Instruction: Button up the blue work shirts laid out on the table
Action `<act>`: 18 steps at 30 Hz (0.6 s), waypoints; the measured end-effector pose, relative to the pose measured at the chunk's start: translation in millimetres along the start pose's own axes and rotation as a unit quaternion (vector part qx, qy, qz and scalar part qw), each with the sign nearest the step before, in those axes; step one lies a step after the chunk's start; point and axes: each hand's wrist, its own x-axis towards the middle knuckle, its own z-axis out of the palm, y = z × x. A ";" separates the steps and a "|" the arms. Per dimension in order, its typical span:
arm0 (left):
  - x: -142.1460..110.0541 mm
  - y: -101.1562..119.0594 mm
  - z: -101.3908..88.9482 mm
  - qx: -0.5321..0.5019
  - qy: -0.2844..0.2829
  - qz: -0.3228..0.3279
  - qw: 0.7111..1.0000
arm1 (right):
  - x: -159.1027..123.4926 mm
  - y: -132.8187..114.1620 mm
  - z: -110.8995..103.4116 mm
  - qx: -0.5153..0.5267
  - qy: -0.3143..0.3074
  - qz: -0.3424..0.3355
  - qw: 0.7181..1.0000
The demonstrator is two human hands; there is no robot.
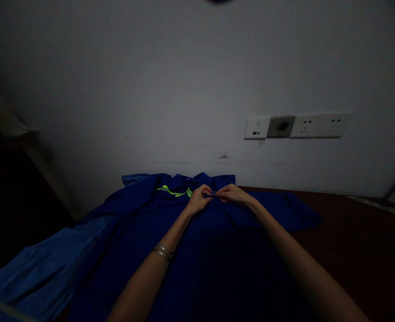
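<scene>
A dark blue long-sleeved work shirt [184,232] with a yellow-green stripe [172,192] across the chest lies spread out, its collar toward the wall. My left hand [199,199] pinches the shirt's fabric on the right side of the chest. Close beside it, almost touching, my right hand [231,194] also has its fingers pinched on the cloth. A small pale detail shows between the fingertips, too small to make out. Bracelets circle my left wrist. The shirt's right sleeve [287,210] stretches out to the right.
Lighter blue cloth [49,255] lies under and left of the shirt. The dark reddish-brown surface [351,241] shows at the right. A pale wall [150,89] with a row of sockets [318,125] rises behind. The left side is very dark.
</scene>
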 end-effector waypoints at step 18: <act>0.8 6.1 -17.2 0.260 -0.085 0.085 0.958 | 5.0 -1.4 11.6 0.096 0.071 0.075 0.990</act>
